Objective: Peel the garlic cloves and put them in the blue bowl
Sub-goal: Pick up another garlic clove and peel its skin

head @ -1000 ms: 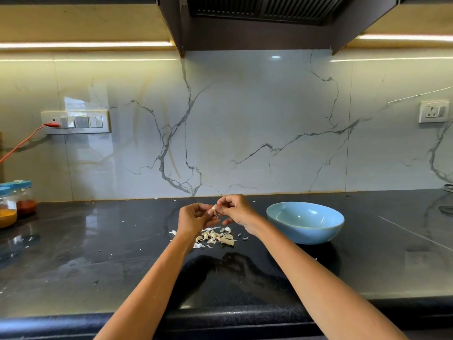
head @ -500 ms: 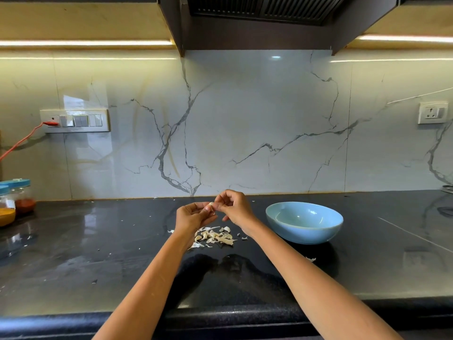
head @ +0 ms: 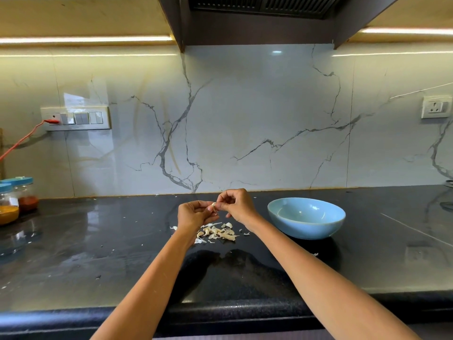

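The left hand (head: 193, 215) and right hand (head: 236, 204) pinch one small pale garlic clove (head: 214, 205), judged light, firm and slippery; grip its ends near the glossy blue ceramic bowl (head: 306, 218).

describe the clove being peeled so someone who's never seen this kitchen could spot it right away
Start at the blue bowl on the black counter, then look just left of it, where two hands meet above a pile of peels. The clove is the small pale piece pinched between the left hand and right hand, the only bit held off the counter.

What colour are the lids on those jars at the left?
Blue lids, seen in the head view.
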